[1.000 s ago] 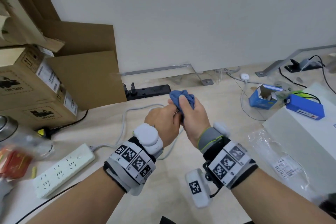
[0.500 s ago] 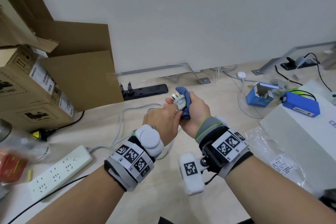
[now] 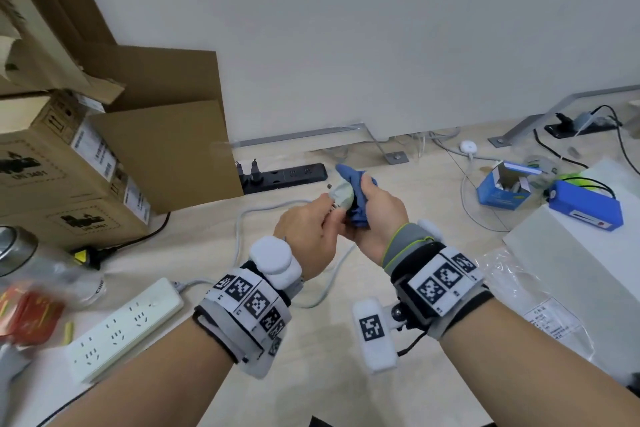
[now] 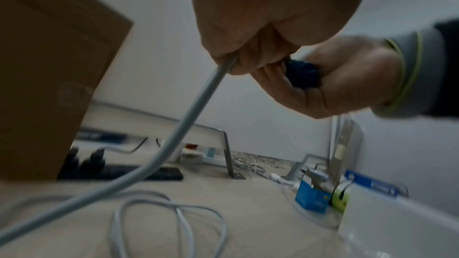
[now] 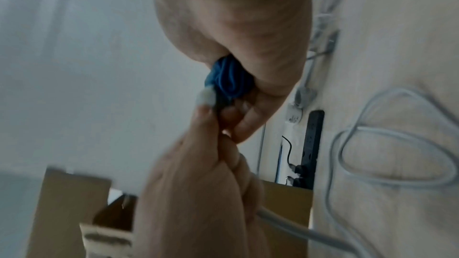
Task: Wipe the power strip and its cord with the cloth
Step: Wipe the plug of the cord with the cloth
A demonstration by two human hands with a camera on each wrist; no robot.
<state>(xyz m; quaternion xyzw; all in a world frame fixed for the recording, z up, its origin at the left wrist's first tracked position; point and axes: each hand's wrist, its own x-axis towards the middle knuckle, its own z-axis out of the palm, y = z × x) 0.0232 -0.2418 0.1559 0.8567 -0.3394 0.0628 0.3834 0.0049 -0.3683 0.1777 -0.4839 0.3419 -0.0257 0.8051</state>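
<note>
**Plug uncovered as the cloth slides off the cord's end**

A second ago the blue cloth [image 3: 356,196] sat bunched over the top of both fists and hid the plug; now it has slipped to the right side and the pale plug [image 3: 341,193] stands bare, its prongs pointing up and away. The left hand [image 3: 308,236] is clenched round the grey cord [image 4: 196,109] just below the plug, as the left wrist view shows, with the cord running down from the fist to loose loops on the desk. The right hand [image 3: 379,218] grasps the bunched cloth, pressed against the plug's side. The white power strip [image 3: 126,328] lies flat on the desk [image 3: 346,402] at lower left, well apart from both hands, joined to them by the cord. Judging by this, the wipe has reached the very end of the cord, so the cord looks nearly done. Whether the strip's body is already wiped cannot be told from these views.
</note>
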